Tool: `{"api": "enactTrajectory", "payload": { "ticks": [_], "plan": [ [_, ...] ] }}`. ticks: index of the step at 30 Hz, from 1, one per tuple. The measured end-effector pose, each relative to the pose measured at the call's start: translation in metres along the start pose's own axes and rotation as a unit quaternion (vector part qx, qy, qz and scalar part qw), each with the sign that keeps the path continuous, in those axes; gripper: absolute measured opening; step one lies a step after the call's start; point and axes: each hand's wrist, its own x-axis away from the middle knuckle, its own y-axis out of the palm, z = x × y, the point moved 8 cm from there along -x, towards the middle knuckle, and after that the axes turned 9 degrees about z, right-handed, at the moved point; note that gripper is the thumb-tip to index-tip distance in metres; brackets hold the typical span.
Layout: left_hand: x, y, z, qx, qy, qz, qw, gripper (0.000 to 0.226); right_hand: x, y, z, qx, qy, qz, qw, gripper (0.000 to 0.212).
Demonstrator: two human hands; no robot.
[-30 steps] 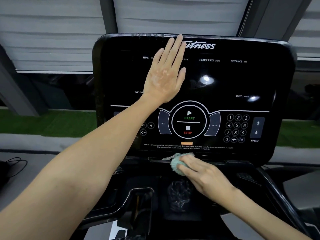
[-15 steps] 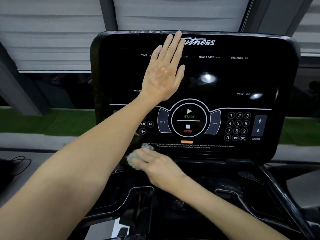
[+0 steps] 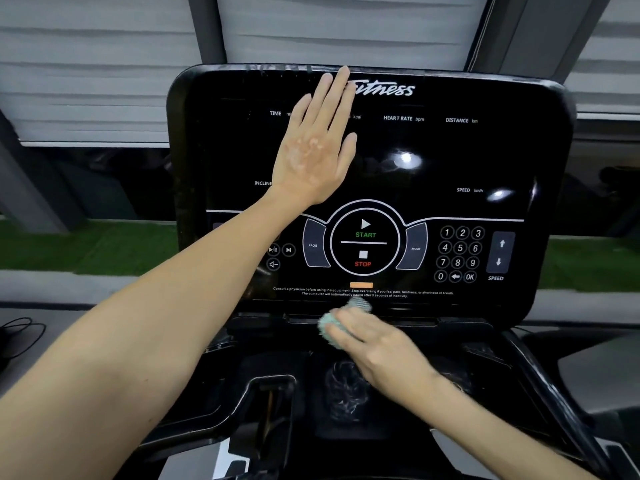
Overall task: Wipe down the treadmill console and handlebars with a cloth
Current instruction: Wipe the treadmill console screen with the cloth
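The black treadmill console (image 3: 467,157) fills the middle of the head view, with START and STOP buttons and a number pad. My left hand (image 3: 317,147) lies flat on its upper screen, fingers straight. My right hand (image 3: 377,344) presses a small pale green cloth (image 3: 329,325) against the ledge just under the console's bottom edge, below the orange strip. The fingers cover most of the cloth. A dark handlebar (image 3: 554,386) runs down at the right.
Below the console is a black tray (image 3: 277,368) with a cup recess holding crumpled clear plastic (image 3: 343,386). A black cable (image 3: 20,334) lies on the grey floor at the left. Grey shutters and a strip of green turf stand behind the console.
My right hand slid the cloth from the middle of the ledge to the left, then back to the middle. My left hand stayed flat on the screen.
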Motion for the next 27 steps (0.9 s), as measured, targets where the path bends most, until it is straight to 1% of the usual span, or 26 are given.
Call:
{"api": "enactTrajectory", "payload": {
  "ticks": [2, 4, 6, 8, 10, 13, 17, 19, 23, 25, 27],
  "plan": [
    [0.0, 0.0, 0.001, -0.003, 0.002, -0.001, 1.0, 0.06, -0.029, 0.018, -0.023, -0.03, -0.015, 0.017, 0.999, 0.045],
    [0.0, 0.0, 0.0, -0.003, 0.002, -0.001, 1.0, 0.06, -0.048, 0.029, -0.037, -0.042, -0.017, 0.017, 0.999, 0.05],
    [-0.001, -0.001, -0.001, -0.003, 0.0, -0.003, 1.0, 0.06, -0.048, 0.026, -0.034, -0.039, -0.014, 0.012, 0.999, 0.059],
    [-0.001, -0.002, -0.001, -0.002, 0.001, -0.002, 1.0, 0.059, -0.035, 0.014, -0.019, -0.013, -0.016, 0.006, 1.0, 0.063],
    [-0.001, -0.002, 0.0, -0.002, 0.003, -0.002, 1.0, 0.059, -0.014, -0.001, 0.001, -0.004, -0.01, -0.01, 1.0, 0.057],
    [-0.001, -0.002, 0.0, -0.006, 0.004, -0.004, 1.0, 0.059, 0.028, -0.031, 0.038, 0.034, 0.005, -0.037, 0.999, 0.057],
    [-0.001, -0.003, 0.001, -0.001, 0.005, 0.0, 1.0, 0.059, 0.07, -0.084, 0.071, 0.129, -0.006, -0.026, 0.991, 0.049],
    [-0.002, -0.003, 0.001, 0.001, 0.003, 0.0, 1.0, 0.059, 0.083, -0.094, 0.079, 0.153, -0.006, -0.025, 0.988, 0.05],
    [-0.001, -0.002, 0.0, 0.001, 0.001, 0.0, 1.0, 0.059, 0.104, -0.091, 0.094, 0.124, 0.054, -0.012, 0.991, 0.059],
    [-0.001, -0.002, 0.002, 0.001, 0.002, 0.0, 1.0, 0.059, 0.097, -0.079, 0.087, 0.105, 0.055, 0.0, 0.993, 0.06],
    [-0.001, -0.002, 0.002, 0.005, 0.002, -0.001, 1.0, 0.059, 0.08, -0.058, 0.07, 0.074, 0.031, -0.003, 0.997, 0.053]
  ]
}}
